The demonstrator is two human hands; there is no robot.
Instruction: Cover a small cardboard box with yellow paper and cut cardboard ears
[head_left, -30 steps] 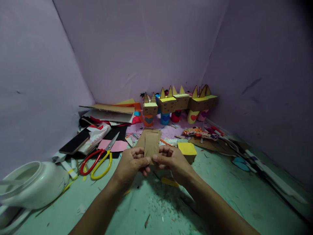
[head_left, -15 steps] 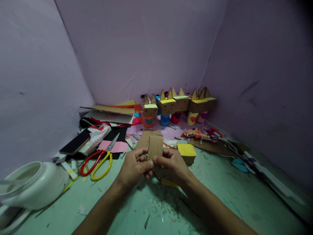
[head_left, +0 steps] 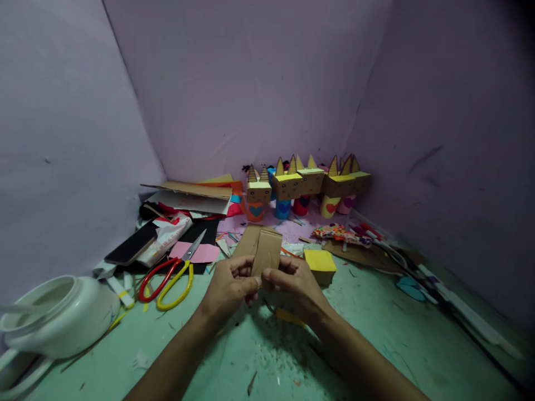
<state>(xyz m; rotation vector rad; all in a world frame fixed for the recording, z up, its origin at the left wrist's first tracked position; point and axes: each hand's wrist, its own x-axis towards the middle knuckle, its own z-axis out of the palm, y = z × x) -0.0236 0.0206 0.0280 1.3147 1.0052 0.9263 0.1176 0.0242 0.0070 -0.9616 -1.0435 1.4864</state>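
Between both hands, a strip of brown cardboard point(head_left: 268, 250) is held up off the table, with a fold line near its top edge. My left hand point(head_left: 234, 283) grips its left side, thumb towards me. On the right edge, my right hand point(head_left: 292, 281) pinches it, thumb across the lower front. Behind the strip lies another cardboard piece point(head_left: 247, 240). A small box with a yellow top point(head_left: 320, 260) rests just right of my right hand. Beneath that hand, a yellow-handled tool point(head_left: 290, 318) is partly hidden.
Scissors point(head_left: 178, 273) with red and yellow handles lie to the left, near a white pot point(head_left: 62, 314) and a dark phone point(head_left: 130, 243). Several cardboard figures point(head_left: 288, 189) with pointed ears stand at the back. A cable point(head_left: 451, 317) runs along the right.
The cardboard strip has tilted slightly to the right in my fingers. Both hands keep their hold; the whole view has shifted a little.
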